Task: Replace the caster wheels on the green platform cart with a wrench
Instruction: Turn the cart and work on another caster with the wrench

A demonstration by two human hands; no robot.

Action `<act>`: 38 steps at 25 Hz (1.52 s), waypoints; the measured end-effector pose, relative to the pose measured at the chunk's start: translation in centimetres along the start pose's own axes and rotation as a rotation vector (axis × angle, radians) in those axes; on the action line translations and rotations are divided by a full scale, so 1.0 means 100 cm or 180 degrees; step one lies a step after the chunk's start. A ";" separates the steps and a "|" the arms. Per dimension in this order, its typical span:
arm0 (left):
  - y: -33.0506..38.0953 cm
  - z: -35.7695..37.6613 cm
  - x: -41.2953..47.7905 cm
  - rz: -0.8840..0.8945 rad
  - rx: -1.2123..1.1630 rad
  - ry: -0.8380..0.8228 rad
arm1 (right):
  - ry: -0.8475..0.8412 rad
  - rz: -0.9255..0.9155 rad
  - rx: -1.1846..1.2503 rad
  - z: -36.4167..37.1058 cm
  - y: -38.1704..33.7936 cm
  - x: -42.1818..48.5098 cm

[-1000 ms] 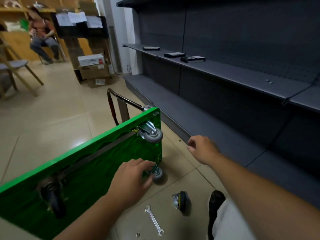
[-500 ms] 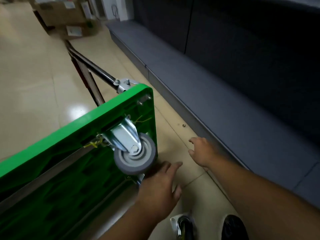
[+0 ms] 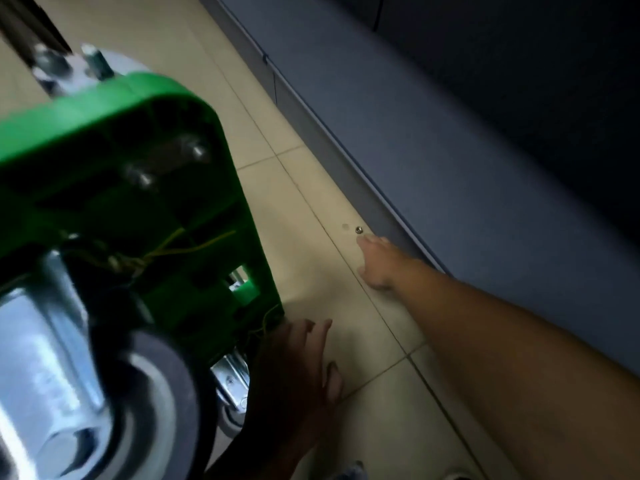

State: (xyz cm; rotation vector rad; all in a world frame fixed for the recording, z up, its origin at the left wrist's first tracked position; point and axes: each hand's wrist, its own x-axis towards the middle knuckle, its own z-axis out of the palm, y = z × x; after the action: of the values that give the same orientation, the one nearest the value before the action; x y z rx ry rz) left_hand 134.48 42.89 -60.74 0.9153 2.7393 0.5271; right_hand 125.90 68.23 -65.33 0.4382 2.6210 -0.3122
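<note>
Nearest the camera, a large grey caster wheel (image 3: 152,407) in a bright metal bracket (image 3: 45,358) filled the lower left, blurred and bolted to the underside of the green platform cart (image 3: 114,188), which stood tipped on its edge on the floor (image 3: 304,188). Thin yellow strands (image 3: 180,247) ran across the cart's dark ribbing. The left hand (image 3: 294,372) lay against the cart's lower corner, fingers spread and loose, its grip wide and holding nothing; behind it a second, smaller caster (image 3: 232,393) showed only its plate and a sliver of wheel. The right arm stretched out over the pale beige tiles, and the right hand (image 3: 377,261) reached toward a small metal nut (image 3: 359,230) lying just beyond the fingertips, near the foot of the shelving; its grip was open and empty. Farther off, two bolt ends (image 3: 166,164) stuck out of the cart's upper corner, with the handle's metal mounting (image 3: 76,67) above. Along the right ran the dark grey base shelf (image 3: 467,188) of a store rack, deep in shadow.
</note>
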 end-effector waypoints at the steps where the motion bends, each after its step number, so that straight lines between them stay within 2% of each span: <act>1: -0.002 0.005 0.004 -0.0063 0.0013 0.0052 | -0.0007 -0.0029 -0.0037 0.002 0.002 0.010; 5: -0.015 0.023 0.019 -0.0120 0.0026 0.0211 | -0.0135 -0.0062 -0.0061 0.008 0.009 0.042; 11: -0.036 0.029 0.021 -0.0159 -0.0049 0.0077 | -0.0305 0.0126 -0.0044 0.023 0.016 0.069; 14: -0.040 0.031 0.022 -0.0124 0.0030 -0.0016 | 0.0169 0.0006 -0.0069 0.034 0.022 0.061; 17: -0.038 0.027 0.021 -0.0110 -0.0012 -0.0028 | 0.0743 -0.0444 -0.0135 0.068 0.030 0.037; 20: -0.033 0.013 0.011 -0.0311 0.0021 -0.0112 | 0.0982 -0.0599 0.0098 0.103 0.023 0.002; 23: -0.036 0.003 -0.006 -0.0243 0.0013 0.0003 | 0.1039 -0.0761 0.0012 0.120 0.001 -0.035; 27: -0.030 -0.024 -0.041 -0.0388 -0.0606 0.0107 | 0.0470 -0.0380 -0.0135 0.123 -0.026 -0.094; 29: -0.026 -0.043 -0.060 -0.0547 -0.0762 -0.0029 | 0.0374 -0.0179 -0.0122 0.129 -0.037 -0.129; 30: -0.027 -0.050 -0.069 -0.0454 -0.0601 -0.0178 | 0.0317 -0.0132 -0.0040 0.130 -0.045 -0.148; 33: -0.036 -0.060 -0.100 -0.0089 0.0151 -0.0152 | 0.0490 -0.0085 0.0299 0.135 -0.070 -0.193; 38: -0.064 -0.089 -0.158 -0.0040 0.0666 -0.0090 | 0.0757 -0.0179 0.0458 0.122 -0.122 -0.249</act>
State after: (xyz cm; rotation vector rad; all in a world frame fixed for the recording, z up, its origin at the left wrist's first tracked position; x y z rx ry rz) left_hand 140.77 26.09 -53.89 0.9424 2.8113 0.2258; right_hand 147.53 47.19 -62.32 0.4756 2.8577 -0.4973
